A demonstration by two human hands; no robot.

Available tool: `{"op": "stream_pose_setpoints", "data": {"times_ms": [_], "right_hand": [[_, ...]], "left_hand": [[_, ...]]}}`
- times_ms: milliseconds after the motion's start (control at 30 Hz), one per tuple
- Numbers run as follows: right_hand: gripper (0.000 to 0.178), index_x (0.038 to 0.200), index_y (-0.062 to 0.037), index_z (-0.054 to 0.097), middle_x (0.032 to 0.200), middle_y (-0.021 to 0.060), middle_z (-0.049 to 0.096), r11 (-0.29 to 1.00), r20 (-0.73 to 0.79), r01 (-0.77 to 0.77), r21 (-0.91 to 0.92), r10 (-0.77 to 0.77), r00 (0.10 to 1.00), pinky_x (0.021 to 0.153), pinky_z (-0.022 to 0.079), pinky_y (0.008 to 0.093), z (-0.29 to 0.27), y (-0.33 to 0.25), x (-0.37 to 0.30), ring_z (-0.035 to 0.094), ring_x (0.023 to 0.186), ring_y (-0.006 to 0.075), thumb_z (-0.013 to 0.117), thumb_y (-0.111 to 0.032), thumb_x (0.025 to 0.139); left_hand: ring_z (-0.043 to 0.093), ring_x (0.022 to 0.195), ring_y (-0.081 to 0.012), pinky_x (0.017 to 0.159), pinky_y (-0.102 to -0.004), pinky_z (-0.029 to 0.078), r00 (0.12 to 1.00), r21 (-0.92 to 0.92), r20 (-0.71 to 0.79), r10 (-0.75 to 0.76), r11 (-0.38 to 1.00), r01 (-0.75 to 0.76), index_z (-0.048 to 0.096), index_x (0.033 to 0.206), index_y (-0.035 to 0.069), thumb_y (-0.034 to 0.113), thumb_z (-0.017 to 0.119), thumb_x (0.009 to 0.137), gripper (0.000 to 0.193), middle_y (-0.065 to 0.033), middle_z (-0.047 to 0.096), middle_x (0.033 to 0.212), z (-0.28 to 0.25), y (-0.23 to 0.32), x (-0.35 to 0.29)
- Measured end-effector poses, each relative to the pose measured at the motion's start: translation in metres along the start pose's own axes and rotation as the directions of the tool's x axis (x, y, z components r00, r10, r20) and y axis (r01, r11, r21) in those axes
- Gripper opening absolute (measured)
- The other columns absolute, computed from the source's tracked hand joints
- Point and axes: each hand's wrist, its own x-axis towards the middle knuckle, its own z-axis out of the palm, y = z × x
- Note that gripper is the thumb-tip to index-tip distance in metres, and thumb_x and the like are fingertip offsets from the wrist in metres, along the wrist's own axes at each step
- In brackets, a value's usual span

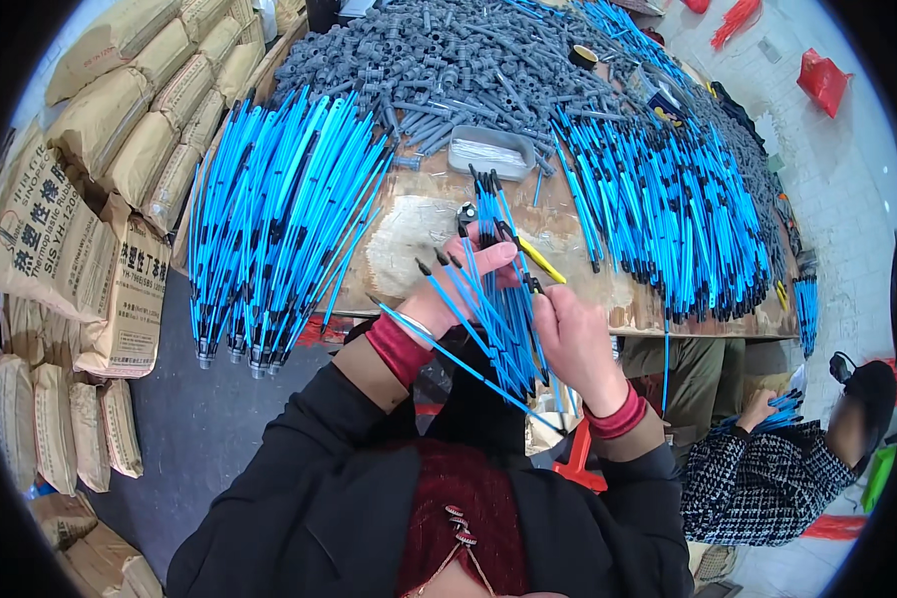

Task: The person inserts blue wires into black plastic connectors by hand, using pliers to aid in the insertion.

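My left hand (471, 274) is closed round a loose bundle of thin blue rods (508, 334) with black tips and black joints. Several rods fan out below its wrist, and one slants across toward my lap. Beside the bundle, my right hand (576, 337) is closed with thumb and finger pinched at a black rod end. Its other fingers curl inward, so what lies in the palm is hidden. Just beyond the hands a yellow-handled tool (541, 261), partly covered by the rods, rests by the table's near edge.
A heap of grey plastic fittings (439, 60) covers the table's far side. Blue rod piles lie left (279, 219) and right (668, 209). A clear tray (490, 152) holds thin white pieces. Paper sacks (90, 239) stand left; a co-worker (767, 478) with blue rods sits right.
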Motion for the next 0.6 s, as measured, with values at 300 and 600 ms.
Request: {"op": "stream_pose_setpoints", "data": {"times_ms": [300,600], "right_hand": [[0.016,0.083,-0.0004,0.054,0.061,0.0101,0.057,0.982,0.251,-0.106,0.156,0.064,0.966,0.052,0.047,0.035,-0.012,0.014,0.012,0.061,0.055,0.0217,0.051,-0.014,0.091],[0.018,0.085,-0.0004,0.064,0.073,0.0153,0.065,0.983,0.165,-0.182,-0.016,0.182,0.969,0.063,0.052,0.0374,-0.019,0.109,0.122,0.064,0.067,0.0302,0.06,-0.017,0.082]], "left_hand": [[0.063,0.074,-0.0196,0.07,-0.034,0.053,0.995,-0.093,0.095,-0.029,0.995,0.038,0.052,0.104,0.008,0.01,0.063,0.084,0.024,-0.0085,0.063,0.083,-0.001,0.011,0.001],[0.065,0.078,-0.0247,0.072,-0.0387,0.053,0.988,-0.113,0.155,0.013,0.994,0.004,0.051,0.106,0.007,0.011,0.062,0.084,0.025,-0.012,0.064,0.084,-0.003,0.01,0.0]]}}
